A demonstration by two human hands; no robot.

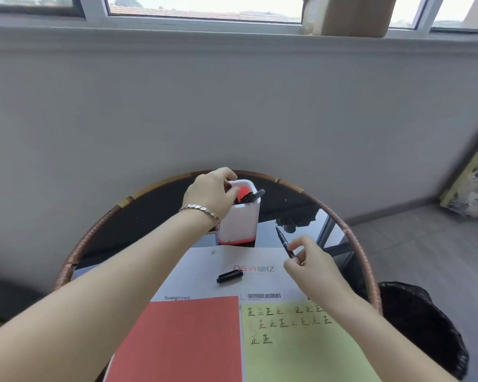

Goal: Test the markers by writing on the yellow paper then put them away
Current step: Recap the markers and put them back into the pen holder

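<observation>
Just above the top edge of the yellow-green sheet of paper, with its rows of hand-drawn test characters: a slim black uncapped marker, pinched near its lower end between fingertips of the right hand, long axis tilted up and to the left, tip uppermost. On the white printed sheet, lying flat and loose to the left of that hand and a little nearer than the tip: the short black cap, long axis almost level across the view, touching neither hand. Right hand plainly the nearer one to it — a short reach down and left, probably the next move if capping comes before stowing. Farther back, the white plastic pen holder with a red base, other black markers leaning out of its mouth; left hand, metal bracelet at the wrist, curled over the holder's near rim, whether around a marker cannot be told. Beside the yellow sheet, a red sheet of paper; under everything, the round dark glass table with a woven rattan rim.
</observation>
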